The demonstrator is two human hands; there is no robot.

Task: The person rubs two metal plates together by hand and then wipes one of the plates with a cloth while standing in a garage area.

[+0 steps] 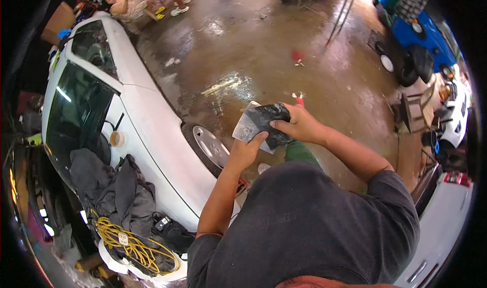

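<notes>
Item: black sheet [264, 118], dusty at its upper right, with pale sheet [244, 130] showing from under its left side; exact material cannot be told.
Location: up in the air over the floor [350, 115], right of the wheel [210, 145] of the white car [149, 120]; no surface carries it.
Hold: left hand [247, 152] clamped at the lower edge, thumb on top; right hand [305, 126] clamped on the black right side, thumb across the face; undersides hidden.
Handling: judged light, thin, bendable, likely rough or powdery rather than slippery; may crease or tear; best gripped flat at opposite edges.
Direction: pale end points left, toward the car; long axis appears roughly crosswise, left to right, though hands and overlap leave it uncertain
</notes>
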